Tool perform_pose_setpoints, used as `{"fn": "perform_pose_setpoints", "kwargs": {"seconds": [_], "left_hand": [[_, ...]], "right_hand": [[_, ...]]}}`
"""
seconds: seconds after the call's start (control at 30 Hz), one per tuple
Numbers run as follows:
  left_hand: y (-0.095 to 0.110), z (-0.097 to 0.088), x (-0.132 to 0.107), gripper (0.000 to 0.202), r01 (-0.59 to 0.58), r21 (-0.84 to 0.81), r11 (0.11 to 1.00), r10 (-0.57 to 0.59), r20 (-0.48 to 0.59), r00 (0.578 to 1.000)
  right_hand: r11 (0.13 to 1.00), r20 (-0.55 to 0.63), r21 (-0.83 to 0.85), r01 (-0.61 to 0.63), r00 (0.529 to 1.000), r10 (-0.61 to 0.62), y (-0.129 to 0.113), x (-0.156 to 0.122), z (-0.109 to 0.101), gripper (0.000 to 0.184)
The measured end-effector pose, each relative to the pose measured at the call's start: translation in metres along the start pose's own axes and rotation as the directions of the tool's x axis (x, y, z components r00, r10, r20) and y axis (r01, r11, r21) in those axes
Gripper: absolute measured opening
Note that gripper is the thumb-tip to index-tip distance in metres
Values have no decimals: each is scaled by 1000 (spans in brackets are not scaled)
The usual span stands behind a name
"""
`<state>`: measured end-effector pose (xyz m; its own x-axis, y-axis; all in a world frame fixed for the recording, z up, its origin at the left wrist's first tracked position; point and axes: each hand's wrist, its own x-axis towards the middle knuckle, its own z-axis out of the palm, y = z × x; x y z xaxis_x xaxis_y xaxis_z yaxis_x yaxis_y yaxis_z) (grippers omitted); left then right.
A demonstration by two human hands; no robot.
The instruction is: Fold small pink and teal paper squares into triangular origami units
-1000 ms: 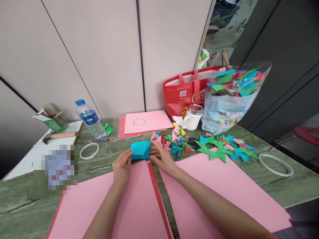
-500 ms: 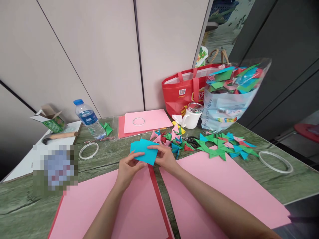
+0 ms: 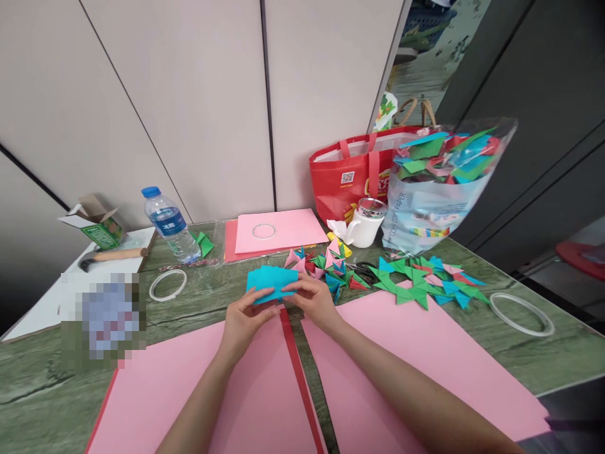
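A folded blue paper [image 3: 269, 281] is held just above the green table [image 3: 212, 302], near its middle. My left hand [image 3: 246, 318] pinches its lower left edge with thumb and fingers. My right hand [image 3: 312, 301] pinches its right edge, fingers closed on the fold. Both hands hover over large pink sheets [image 3: 265, 391], with a red sheet edge [image 3: 297, 372] showing between them.
Behind the hands lie a pile of folded paper shapes [image 3: 331, 265] and green and blue pieces [image 3: 425, 280]. Tape rings [image 3: 167, 285] [image 3: 520, 312], a water bottle [image 3: 167, 224], a white mug [image 3: 366, 224], a red bag [image 3: 350, 176] and a clear bag of folded papers [image 3: 435, 183] stand around.
The blue paper was lifted off the table a second ago, turned in both hands, and is now folded flatter and narrower between my fingertips.
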<state>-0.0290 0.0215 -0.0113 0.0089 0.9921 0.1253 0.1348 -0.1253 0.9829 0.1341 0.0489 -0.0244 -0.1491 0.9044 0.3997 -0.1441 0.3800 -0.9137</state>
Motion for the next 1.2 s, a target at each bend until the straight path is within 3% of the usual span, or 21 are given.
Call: {"fn": "perform_pose_setpoints", "kwargs": {"seconds": [0.17,0.33,0.43,0.6,0.7,0.77,0.93,1.2], "left_hand": [[1,-3,3,18,37,-18,999,-38,-67,997],[-3,-5,4,19,61,-34,998,-66,-176,982],[-1,-4,3,17,64,-46,997,-71,-164,984],[6,3,-2,31,59,-147,987,-84,-170,982],[9,5,-3,56,57,-151,987,-76,-121,990],[11,4,-2,61,66,-158,985,-79,-78,994],[11,1,0,51,140,-246,959,-144,0,990],[9,3,0,40,165,-259,952,-192,-80,978]], "right_hand": [[1000,17,-11,-22,1000,22,1,0,-1,5],[996,29,0,-94,995,94,4,-1,0,16],[980,31,72,-183,983,181,5,-2,1,17],[962,50,146,-232,973,227,4,-5,5,51],[971,54,89,-222,974,218,4,-6,6,40],[973,31,63,-223,975,221,5,-6,6,30],[969,-9,47,-243,970,244,9,-6,5,31],[965,-26,-20,-261,965,260,12,-6,4,29]]}}
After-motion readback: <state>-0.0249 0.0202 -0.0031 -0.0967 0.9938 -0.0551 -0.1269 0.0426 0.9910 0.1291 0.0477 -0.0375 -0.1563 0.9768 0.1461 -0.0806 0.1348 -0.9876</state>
